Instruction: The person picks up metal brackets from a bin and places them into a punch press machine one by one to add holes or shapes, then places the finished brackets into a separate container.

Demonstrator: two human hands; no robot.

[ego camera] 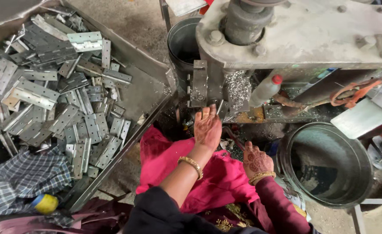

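Off to your left the metal tray (154, 71) is heaped with flat hinges (60, 99), packed tight to its near rim, a checked cloth (21, 177) over the near corner. Your left hand (207, 126) reaches up to the press machine (295, 30), fingers together against a small metal piece (219, 106) at its lower edge, hemmed in by the machine base. Your right hand (256, 159) hangs low by the round metal bucket (329, 162), fingers curled under; grip unclear.
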